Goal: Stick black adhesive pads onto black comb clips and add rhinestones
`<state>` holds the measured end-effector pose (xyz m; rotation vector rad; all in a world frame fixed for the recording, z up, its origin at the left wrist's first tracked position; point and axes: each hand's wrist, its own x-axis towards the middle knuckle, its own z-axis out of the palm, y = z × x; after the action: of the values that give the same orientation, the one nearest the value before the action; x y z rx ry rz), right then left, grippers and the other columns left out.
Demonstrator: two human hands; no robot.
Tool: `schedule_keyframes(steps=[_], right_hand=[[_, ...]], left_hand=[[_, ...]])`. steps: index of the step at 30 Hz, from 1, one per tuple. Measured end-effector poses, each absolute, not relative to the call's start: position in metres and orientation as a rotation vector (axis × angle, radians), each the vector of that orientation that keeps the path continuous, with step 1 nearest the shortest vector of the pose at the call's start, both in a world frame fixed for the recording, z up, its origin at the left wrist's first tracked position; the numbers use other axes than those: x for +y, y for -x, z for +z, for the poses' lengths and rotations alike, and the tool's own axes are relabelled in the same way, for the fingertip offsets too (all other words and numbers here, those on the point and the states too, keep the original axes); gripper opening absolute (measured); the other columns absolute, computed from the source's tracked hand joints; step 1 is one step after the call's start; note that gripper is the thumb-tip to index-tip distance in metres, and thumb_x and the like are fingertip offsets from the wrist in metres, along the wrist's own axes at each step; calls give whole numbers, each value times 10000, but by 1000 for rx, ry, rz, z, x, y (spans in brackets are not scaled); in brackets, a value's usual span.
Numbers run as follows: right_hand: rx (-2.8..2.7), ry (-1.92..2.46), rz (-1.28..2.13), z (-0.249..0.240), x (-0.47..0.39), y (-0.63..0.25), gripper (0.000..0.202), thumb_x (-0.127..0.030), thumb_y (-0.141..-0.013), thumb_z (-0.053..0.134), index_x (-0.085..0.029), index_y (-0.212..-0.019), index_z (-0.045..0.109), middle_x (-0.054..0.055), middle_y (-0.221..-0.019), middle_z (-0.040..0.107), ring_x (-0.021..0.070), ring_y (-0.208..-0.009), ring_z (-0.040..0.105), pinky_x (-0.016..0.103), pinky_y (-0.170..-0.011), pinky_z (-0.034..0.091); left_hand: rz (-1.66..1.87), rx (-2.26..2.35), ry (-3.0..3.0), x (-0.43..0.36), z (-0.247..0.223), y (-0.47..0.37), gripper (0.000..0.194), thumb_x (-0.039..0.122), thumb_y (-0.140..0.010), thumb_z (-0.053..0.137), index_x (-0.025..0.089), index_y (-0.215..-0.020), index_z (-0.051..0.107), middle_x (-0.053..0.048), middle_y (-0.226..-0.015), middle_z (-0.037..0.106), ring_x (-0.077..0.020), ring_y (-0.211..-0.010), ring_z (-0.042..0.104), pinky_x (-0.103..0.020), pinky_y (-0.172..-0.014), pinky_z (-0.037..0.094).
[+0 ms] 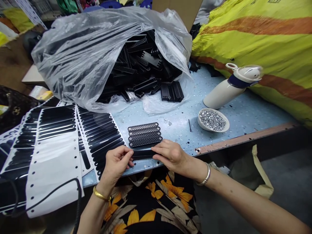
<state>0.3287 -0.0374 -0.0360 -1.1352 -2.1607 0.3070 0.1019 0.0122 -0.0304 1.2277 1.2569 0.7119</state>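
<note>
A narrow black strip (143, 154) is stretched level between my two hands, close to the table's front edge. My left hand (118, 160) pinches its left end between thumb and fingertips. At the other end, the fingers of my right hand (171, 154) close on the strip. Just beyond it lies a neat stack of black lattice-patterned plastic bars (144, 134), with small shiny dots at their ends. Left of my hands are sheets of black adhesive-looking strips (98, 136) with rounded ends. Whether a plastic bar sits under the held strip, I cannot tell.
A large clear plastic bag (80, 61) full of black plastic parts (138, 71) spreads across the back. To the right are a bowl (225, 127) of small silvery pieces, a leaning white bottle (220, 94) and a yellow sack (243, 42). A black cable (78, 201) crosses lower left.
</note>
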Motion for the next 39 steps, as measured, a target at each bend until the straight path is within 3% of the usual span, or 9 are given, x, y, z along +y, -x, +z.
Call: schedule_keyframes(steps=[20, 27, 33, 39], right_hand=[[-2171, 1193, 248, -30, -40, -321, 170, -139, -934, 541, -110, -1032, 677, 101, -842, 723, 208, -733, 632, 371, -645, 541], [-2033, 1260, 303, -22, -50, -344, 280, -322, -934, 599, -140, -1139, 656, 104, -869, 724, 203, -763, 679, 342, -657, 586], [-1550, 1651, -20, 12, -84, -364, 108, -234, -886, 643, -223, -950, 729, 46, -793, 735, 187, -657, 683, 311, -615, 574], [-1614, 1660, 231, -36, -72, -330, 247, -338, -922, 567, -169, -824, 718, 33, -610, 668, 147, -516, 619, 244, -494, 497]], left_hand=[[725, 1251, -1208, 12, -32, -102, 254, 385, -663, 715, 136, -669, 667, -5, -496, 623, -124, -403, 616, -153, -358, 420], [731, 1253, -1196, 12, -31, -102, 244, 378, -651, 716, 139, -657, 672, 3, -482, 610, -126, -395, 613, -156, -355, 423], [731, 1246, -1184, 12, -29, -103, 246, 381, -642, 724, 142, -646, 669, -3, -492, 618, -136, -403, 620, -160, -347, 420], [737, 1222, -1202, 13, -32, -102, 245, 384, -636, 707, 145, -639, 658, 5, -469, 602, -129, -389, 608, -154, -343, 409]])
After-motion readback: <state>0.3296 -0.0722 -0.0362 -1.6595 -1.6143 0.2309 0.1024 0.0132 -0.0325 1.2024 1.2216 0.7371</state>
